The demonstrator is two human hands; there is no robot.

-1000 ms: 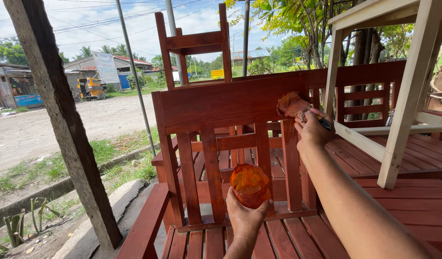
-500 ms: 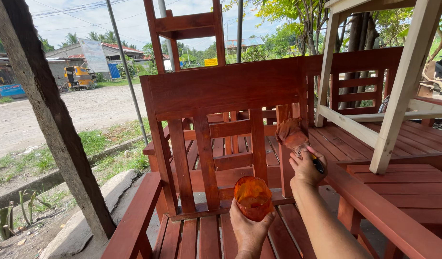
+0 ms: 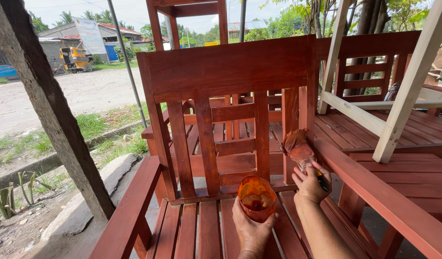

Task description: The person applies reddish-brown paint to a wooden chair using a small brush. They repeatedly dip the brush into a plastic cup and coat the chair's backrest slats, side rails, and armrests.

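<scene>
Closest in, the person's left hand (image 3: 252, 229) is wrapped from below around a small clear plastic cup stained orange-red with wood stain (image 3: 257, 197), fingers closed about its lower half and the open mouth tilted slightly toward the viewer. The cup hangs just above the seat slats of a red-brown stained wooden bench (image 3: 201, 230).

Just beside it, the right hand (image 3: 311, 183) is closed around the dark handle of a wide paintbrush with bristles soaked reddish-brown (image 3: 298, 148). The brush points up and away, its bristles against or just next to the rear post of the bench where the right armrest (image 3: 374, 192) meets the back; whether they actually touch the wood cannot be told.

Beyond the hands rises the bench's backrest (image 3: 230, 67), a broad top board over upright slats. Behind it, more stained chairs and benches (image 3: 364, 72) are stacked close together, and a pale unpainted wooden frame (image 3: 403, 96) leans over them on the right.

To the left stands a rough grey timber post (image 3: 48, 110). Farther off lie grass, a gravel road (image 3: 63, 91), a yellow vehicle (image 3: 76, 57), and low buildings among trees.
</scene>
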